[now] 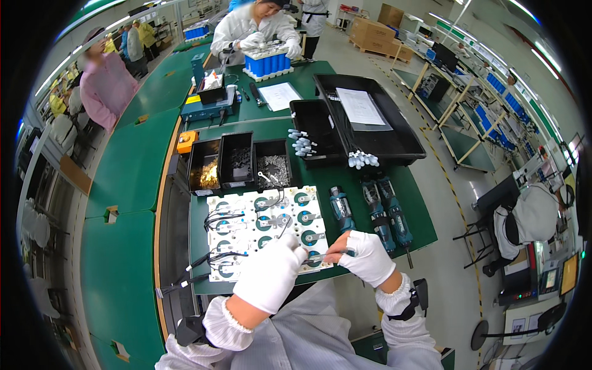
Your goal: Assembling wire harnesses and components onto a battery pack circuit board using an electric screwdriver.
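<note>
A white battery-module plate (246, 231) with round green terminals, metal tabs and black wires lies on the green bench in front of me. My left hand (271, 274), in a white glove, rests on the plate's near right corner. My right hand (364, 256), also gloved, pinches a small part against a slim metal tool (316, 258) beside that corner. What exactly the fingers hold is too small to tell. Three blue-grey electric screwdrivers (376, 213) lie just right of the plate.
Three black bins (237, 161) with brass and steel small parts stand behind the plate. Large black trays (370, 132) with paper sheets and white capped pieces sit further back. A person in white works on blue cells (268, 63) at the far end. A stool and aisle lie right.
</note>
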### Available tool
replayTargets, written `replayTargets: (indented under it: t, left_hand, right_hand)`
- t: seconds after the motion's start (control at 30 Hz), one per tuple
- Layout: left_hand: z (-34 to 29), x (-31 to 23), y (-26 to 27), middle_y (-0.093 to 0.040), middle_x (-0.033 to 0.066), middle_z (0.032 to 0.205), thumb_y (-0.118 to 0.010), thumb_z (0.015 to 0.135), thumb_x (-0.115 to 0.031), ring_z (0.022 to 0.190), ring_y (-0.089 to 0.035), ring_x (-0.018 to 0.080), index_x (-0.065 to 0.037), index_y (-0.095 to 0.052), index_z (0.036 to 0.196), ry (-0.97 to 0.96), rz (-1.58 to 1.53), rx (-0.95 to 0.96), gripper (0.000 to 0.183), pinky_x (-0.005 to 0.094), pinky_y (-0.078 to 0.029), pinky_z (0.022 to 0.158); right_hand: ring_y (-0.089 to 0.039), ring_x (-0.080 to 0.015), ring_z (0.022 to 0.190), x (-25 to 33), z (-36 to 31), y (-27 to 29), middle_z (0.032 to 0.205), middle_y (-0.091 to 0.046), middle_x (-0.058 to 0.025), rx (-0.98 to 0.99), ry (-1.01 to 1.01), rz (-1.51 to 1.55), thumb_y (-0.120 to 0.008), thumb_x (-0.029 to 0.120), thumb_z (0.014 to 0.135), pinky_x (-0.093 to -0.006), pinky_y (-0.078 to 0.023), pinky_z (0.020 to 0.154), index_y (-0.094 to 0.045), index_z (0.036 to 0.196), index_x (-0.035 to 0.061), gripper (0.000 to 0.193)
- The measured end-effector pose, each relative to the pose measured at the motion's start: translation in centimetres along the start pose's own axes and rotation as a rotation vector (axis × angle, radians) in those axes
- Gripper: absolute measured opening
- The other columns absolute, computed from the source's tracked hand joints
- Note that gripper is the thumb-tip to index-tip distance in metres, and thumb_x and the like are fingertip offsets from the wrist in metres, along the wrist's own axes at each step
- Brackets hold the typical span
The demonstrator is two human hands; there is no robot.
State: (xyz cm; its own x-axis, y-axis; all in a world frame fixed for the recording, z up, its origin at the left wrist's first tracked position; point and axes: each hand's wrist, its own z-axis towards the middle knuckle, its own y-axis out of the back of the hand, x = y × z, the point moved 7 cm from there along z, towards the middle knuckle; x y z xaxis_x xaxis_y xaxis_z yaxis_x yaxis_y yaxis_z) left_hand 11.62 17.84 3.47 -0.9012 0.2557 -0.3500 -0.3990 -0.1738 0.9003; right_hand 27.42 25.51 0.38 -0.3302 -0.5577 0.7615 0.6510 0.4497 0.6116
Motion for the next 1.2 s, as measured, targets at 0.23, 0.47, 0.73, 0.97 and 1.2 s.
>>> replayTargets:
  t: [0.23, 0.47, 0.73, 0.97, 1.2]
  left_hand:
    - [-0.5, 1.2, -1.2, -0.063, 0.0084, 0.093, -0.068, 0.086, -0.016, 0.086, -0.067, 0.0267, -0.011, -0.068, 0.101, 0.059, -0.029, 0.072, 0.016, 0.0374, -0.055, 0.068]
    - [0.0, 1.6, -1.8, -0.063, 0.01, 0.096, -0.065, 0.089, -0.014, 0.086, -0.068, 0.0267, -0.008, -0.064, 0.096, 0.117, 0.026, 0.18, 0.01, 0.0383, -0.056, 0.066]
    - [0.2, 1.8, -1.5, -0.062, 0.0114, 0.093, -0.065, 0.09, -0.014, 0.083, -0.067, 0.0279, -0.005, -0.062, 0.099, 0.161, 0.077, 0.217, 0.013, 0.04, -0.055, 0.064]
    - [0.4, 1.0, -1.2, -0.063, 0.0045, 0.085, -0.077, 0.079, -0.014, 0.067, -0.066, 0.0267, -0.012, -0.067, 0.088, 0.155, -0.089, 0.035, 0.013, 0.0378, -0.053, 0.056]
    - [0.1, 1.0, -1.1, -0.066, 0.0046, 0.081, -0.074, 0.074, -0.005, 0.067, -0.068, 0.0258, -0.012, -0.072, 0.083, 0.116, -0.094, 0.013, 0.012, 0.0356, -0.054, 0.058]
  right_hand:
    - [-0.066, -0.0269, 0.084, 3.1, 0.8, -1.5, 0.093, -0.067, -0.007, 0.162, 0.369, -0.391, -0.068, -0.001, 0.078, -0.0361, -0.055, 0.073, -0.07, 0.097, 0.0049, 0.019]
    - [-0.064, -0.0277, 0.083, 0.2, 0.2, -1.7, 0.094, -0.064, -0.009, 0.074, 0.191, -0.079, -0.063, -0.012, 0.075, -0.0361, -0.055, 0.072, -0.069, 0.099, 0.0062, 0.031]
    - [-0.063, -0.0248, 0.081, -0.5, 0.1, -2.0, 0.093, -0.062, -0.0081, 0.04, 0.163, -0.016, -0.065, -0.015, 0.074, -0.0331, -0.053, 0.07, -0.071, 0.097, 0.0075, 0.033]
    - [-0.062, -0.0226, 0.083, -1.9, -0.9, -2.2, 0.095, -0.061, -0.0077, -0.033, 0.113, 0.109, -0.067, -0.012, 0.079, -0.0318, -0.052, 0.072, -0.073, 0.098, 0.0085, 0.029]
    - [-0.064, -0.0193, 0.073, -2.0, 0.2, -1.5, 0.089, -0.065, -0.0061, -0.05, 0.094, 0.121, -0.08, 0.002, 0.076, -0.03, -0.053, 0.065, -0.077, 0.096, 0.0099, 0.021]
